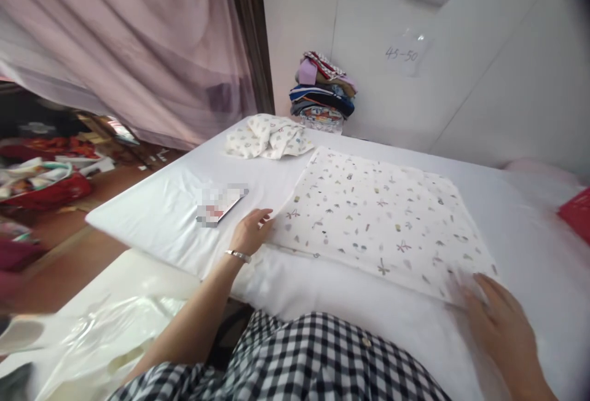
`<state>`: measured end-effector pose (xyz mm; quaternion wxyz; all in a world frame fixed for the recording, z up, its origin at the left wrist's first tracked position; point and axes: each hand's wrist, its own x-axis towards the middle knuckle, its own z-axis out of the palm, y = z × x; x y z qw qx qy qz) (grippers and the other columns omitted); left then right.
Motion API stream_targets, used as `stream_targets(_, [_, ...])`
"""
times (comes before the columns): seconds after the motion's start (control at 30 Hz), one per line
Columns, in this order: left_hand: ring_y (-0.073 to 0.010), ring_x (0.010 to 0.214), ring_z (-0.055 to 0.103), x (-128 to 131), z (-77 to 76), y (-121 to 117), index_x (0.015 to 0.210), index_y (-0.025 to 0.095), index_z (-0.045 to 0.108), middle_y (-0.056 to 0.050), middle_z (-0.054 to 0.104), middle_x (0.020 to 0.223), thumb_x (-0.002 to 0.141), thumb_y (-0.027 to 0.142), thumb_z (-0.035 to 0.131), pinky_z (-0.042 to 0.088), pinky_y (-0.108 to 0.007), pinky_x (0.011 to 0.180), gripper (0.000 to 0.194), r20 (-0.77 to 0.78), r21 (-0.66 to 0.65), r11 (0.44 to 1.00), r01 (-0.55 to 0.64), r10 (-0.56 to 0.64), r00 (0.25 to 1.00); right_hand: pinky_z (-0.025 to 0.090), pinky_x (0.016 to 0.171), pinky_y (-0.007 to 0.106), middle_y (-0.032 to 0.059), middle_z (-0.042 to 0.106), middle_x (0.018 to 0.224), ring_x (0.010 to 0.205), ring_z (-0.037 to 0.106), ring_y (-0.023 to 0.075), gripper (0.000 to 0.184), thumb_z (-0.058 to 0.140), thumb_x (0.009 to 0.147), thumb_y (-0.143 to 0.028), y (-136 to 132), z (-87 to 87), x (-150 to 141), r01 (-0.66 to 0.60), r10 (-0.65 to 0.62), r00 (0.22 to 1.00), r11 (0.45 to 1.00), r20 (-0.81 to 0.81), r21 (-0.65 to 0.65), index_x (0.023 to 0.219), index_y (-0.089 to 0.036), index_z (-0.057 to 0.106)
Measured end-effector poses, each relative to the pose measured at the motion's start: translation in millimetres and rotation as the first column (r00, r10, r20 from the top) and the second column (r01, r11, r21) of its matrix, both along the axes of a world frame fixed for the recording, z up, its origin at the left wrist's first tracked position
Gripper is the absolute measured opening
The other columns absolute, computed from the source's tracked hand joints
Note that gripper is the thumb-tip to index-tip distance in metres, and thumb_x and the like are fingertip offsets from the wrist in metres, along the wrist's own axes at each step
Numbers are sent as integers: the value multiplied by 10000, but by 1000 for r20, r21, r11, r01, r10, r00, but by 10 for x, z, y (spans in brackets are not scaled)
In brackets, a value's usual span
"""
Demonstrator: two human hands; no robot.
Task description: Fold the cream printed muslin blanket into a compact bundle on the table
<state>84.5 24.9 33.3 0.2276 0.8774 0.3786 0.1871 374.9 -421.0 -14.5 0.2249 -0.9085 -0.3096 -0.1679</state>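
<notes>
A white cloth (369, 216) printed with small scattered figures lies spread flat, folded into a rough rectangle on the white-covered table. At its near left corner is my left hand (251, 230), fingers loosely stretched towards the edge and apart, holding nothing I can see. My right hand (500, 321) is over the near right corner of the cloth; motion smears its fingers, so their grip cannot be made out. Farther back, a crumpled cloth (268, 136) with a similar print rests on the table. A phone-like flat object (221, 205), partly blurred out, lies left of my left hand.
Against the wall stands a stack of folded clothes (322, 90). A pink curtain (152, 38) hangs at the left, above a floor with red containers of fabric (50, 192). Glossy plastic sheeting (115, 321) is at the near left. A red object (576, 215) sits at the right.
</notes>
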Motion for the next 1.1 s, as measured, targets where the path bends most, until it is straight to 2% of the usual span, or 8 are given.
stream_targets(0.07, [-126,777,586,-104,3,-72,1028,219,600,-22,613,968,821,383,442,483,-233,660,308,31,21,997,77,-77,997,386,976,423,92,525,1229,1142,473,275,465,407,836,-478,133,-22,-108,-175,175,985,984,-10,-23,1181,-195,539])
stream_targets(0.13, [-152,900,574,-190,0,-135,1040,227,604,-37,591,1055,819,380,456,494,-220,626,307,41,37,987,156,-158,987,386,979,439,87,553,1199,1131,487,280,439,436,831,-469,267,-53,-184,-354,354,935,934,-2,-47,1170,-215,551])
stream_targets(0.23, [-190,1049,523,-268,-28,-191,1080,248,596,-46,536,1190,793,364,513,515,-236,653,321,7,59,963,262,-263,965,399,969,453,79,553,1213,1139,486,282,412,465,831,-445,433,-89,-246,-477,481,877,874,17,-94,1168,-229,559])
stream_targets(0.43, [-220,1119,478,-223,-108,-252,1028,199,625,-89,530,1201,831,285,487,438,-374,919,256,-89,207,927,314,-302,949,429,946,435,60,579,1184,1094,517,253,348,399,882,-402,566,-21,-273,-490,502,864,855,38,-169,1073,-214,622])
stream_targets(0.6, [-234,1186,413,-39,-133,-369,1035,217,616,-79,525,1228,847,280,487,346,-429,985,237,-144,347,820,456,-434,890,444,925,412,66,583,1172,1069,530,242,346,397,890,-393,736,92,-365,-493,506,863,846,12,-204,1066,-211,632])
stream_targets(0.87, [-204,977,505,367,-83,-590,969,192,604,-65,601,1008,845,212,479,395,-360,858,177,-231,397,691,604,-562,794,460,879,409,74,587,1125,1018,535,227,311,395,892,-292,1077,173,-517,-561,566,825,813,-16,-158,1115,-223,600])
stream_targets(1.03, [-181,824,519,439,-65,-652,871,175,615,-54,604,864,869,187,419,399,-324,761,197,-246,419,680,602,-553,796,479,831,395,70,607,1045,968,544,222,298,372,891,-249,1111,248,-546,-501,501,865,865,12,-28,1063,-229,615])
stream_targets(1.1, [-183,811,513,427,-81,-650,855,173,615,-57,597,842,873,183,402,393,-327,746,213,-266,411,684,602,-542,797,471,836,406,74,607,1035,963,540,227,304,369,877,-204,1087,229,-530,-469,469,882,883,37,-22,1042,-224,623])
